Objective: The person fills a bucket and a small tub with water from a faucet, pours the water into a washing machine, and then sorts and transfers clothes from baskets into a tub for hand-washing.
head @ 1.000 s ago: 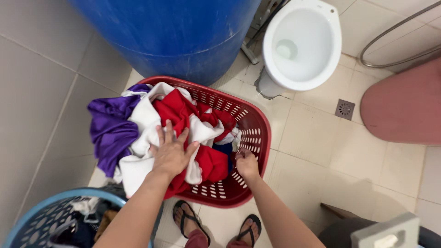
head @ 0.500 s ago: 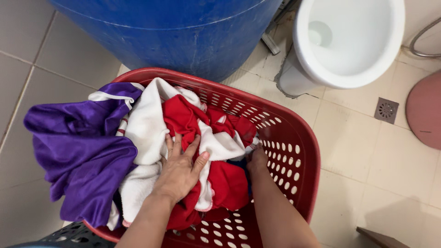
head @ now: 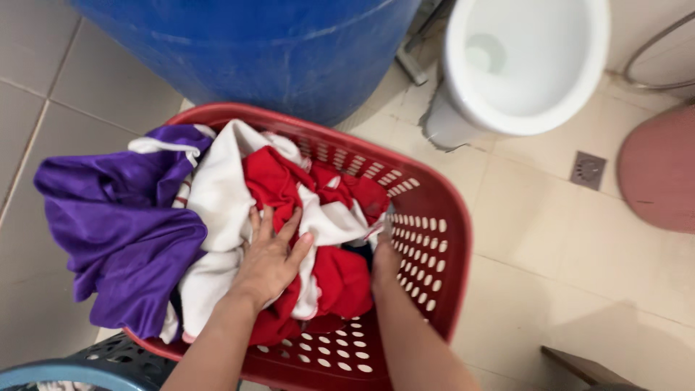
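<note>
Both hands (head: 269,259) on red-and-white clothes (head: 289,217), fingers (head: 286,224) spread atop

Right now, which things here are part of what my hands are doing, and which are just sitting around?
In use:
- left hand, flat on the red and white clothes
- right hand, reaching down inside the red basket
- purple garment, hanging over the basket's edge

Just around:
- blue barrel
- toilet
- floor drain
- pink mat
- blue basket
</note>
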